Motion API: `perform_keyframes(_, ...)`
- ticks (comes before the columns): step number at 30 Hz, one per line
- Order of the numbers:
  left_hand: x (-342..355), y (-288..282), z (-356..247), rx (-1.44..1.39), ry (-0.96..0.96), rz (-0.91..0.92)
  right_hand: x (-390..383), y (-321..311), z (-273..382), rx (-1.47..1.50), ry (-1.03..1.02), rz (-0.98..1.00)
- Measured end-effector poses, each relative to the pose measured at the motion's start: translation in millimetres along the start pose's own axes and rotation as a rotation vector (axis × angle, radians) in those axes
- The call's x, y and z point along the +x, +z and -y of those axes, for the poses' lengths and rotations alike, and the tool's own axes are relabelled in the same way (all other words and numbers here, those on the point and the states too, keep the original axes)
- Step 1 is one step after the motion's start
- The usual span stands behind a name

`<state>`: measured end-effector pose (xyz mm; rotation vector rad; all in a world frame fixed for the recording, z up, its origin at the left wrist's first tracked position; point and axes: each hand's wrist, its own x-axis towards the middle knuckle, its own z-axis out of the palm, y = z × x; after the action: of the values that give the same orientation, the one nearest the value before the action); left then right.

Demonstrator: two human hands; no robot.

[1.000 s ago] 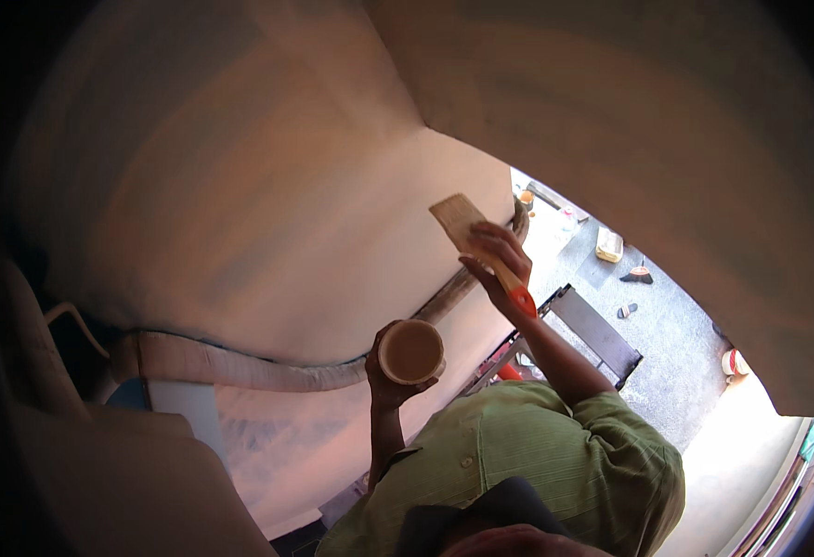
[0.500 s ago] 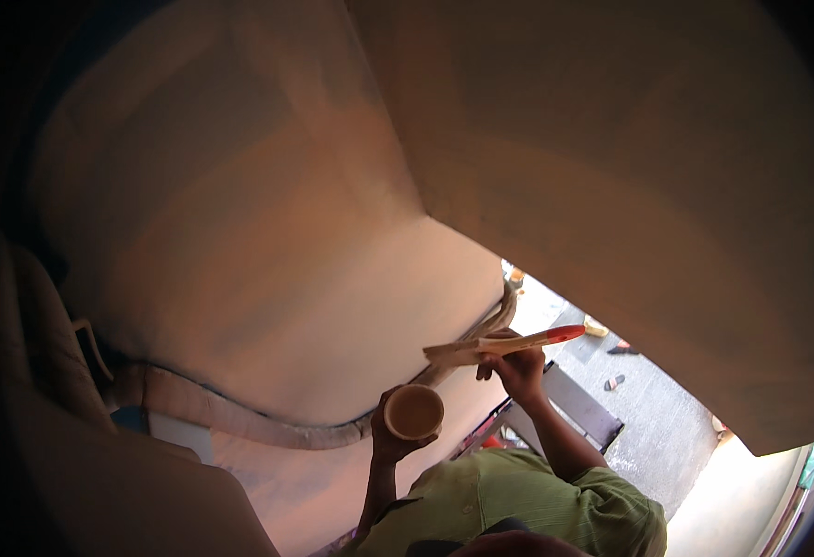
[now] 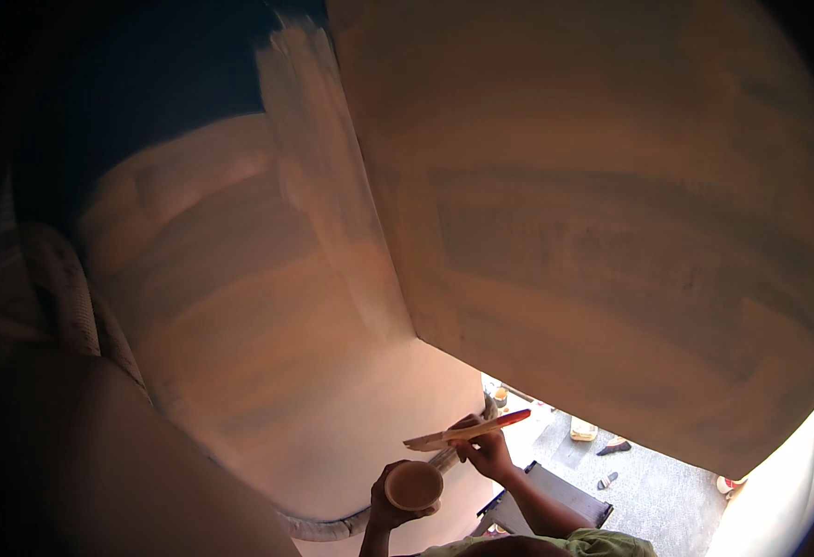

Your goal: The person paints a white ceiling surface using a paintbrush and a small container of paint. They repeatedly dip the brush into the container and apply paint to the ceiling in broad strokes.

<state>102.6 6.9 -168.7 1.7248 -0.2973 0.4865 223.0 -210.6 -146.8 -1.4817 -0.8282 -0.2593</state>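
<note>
My left hand [image 3: 381, 506] is wrapped round a small round pot [image 3: 414, 485], its mouth facing up and pale tan paint-coloured inside. Just above and right of the pot, my right hand [image 3: 486, 452] grips a flat paintbrush [image 3: 436, 439] by its wooden handle, whose end is red. The bristles point left, over the pot's far side and apart from it. Beyond both hands rises a wall [image 3: 332, 436] coated in streaky beige, with a dark blue patch [image 3: 212, 70] at its upper left.
A broad beige panel [image 3: 611, 278] hangs over the right side, meeting the wall at a corner. Below it are a grey platform [image 3: 565, 492], a grey floor [image 3: 667, 492], a pale container [image 3: 583, 429] and a small brush-like item [image 3: 607, 481]. A curved pipe [image 3: 323, 529] runs along the wall's lower edge.
The view has tilted up, so my hands and the floor sit lower and the dark blue patch shows. Both hands keep hold of the pot and the paintbrush.
</note>
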Motion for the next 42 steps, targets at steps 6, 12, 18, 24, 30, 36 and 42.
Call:
perform_keyframes(6, -9, -7, -5, 0.089, -0.031, -0.015, 8, 1, -8, -0.467, -0.019, 0.34)
perform_keyframes(12, -22, -11, -3, 0.051, -0.055, -0.028, -1, 19, -18, -0.451, -0.009, 0.505)
perform_keyframes(18, -32, -15, -10, 0.056, -0.06, -0.036, 12, 28, -10, -0.407, 0.128, 0.317)
perform_keyframes(24, -62, -27, -25, 0.043, -0.074, -0.185, 85, 66, 40, 0.334, 0.018, 0.201)
perform_keyframes(30, -108, -31, -33, 0.137, -0.09, -0.346, 190, 123, 136, 0.684, -0.216, 0.285)
perform_keyframes(36, -119, -38, -40, 0.017, -0.13, -0.403, 267, 152, 219, 0.758, -0.504, 0.264)
perform_keyframes(42, -155, -28, -63, 0.147, -0.122, -0.568, 298, 192, 304, 0.897, -0.584, 0.278)
